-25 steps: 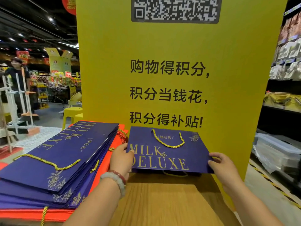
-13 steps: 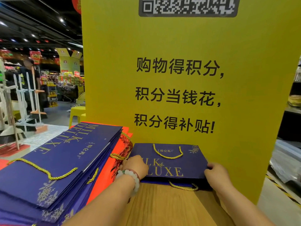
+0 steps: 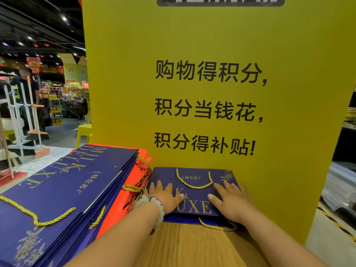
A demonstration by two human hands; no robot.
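A flat dark-blue paper gift bag (image 3: 194, 177) with gold "MILK DELUXE" lettering and yellow rope handles lies on the wooden tabletop (image 3: 194, 247), against the foot of a yellow sign board. My left hand (image 3: 165, 197), with a pale bead bracelet on the wrist, rests flat on the bag's left half with fingers spread. On its right half my right hand (image 3: 229, 201) presses down, fingers straight.
A tall stack of the same blue bags (image 3: 57, 189) over orange-red ones (image 3: 125, 182) fills the table's left side. The yellow board (image 3: 212, 93) walls off the back. Further left are the store aisle, white racks (image 3: 17, 120), a yellow stool (image 3: 83, 132) and a person.
The bag went from tilted up in both hands' grip to lying flat on the table. Both hands moved from its side edges onto its top face, fingers spread.
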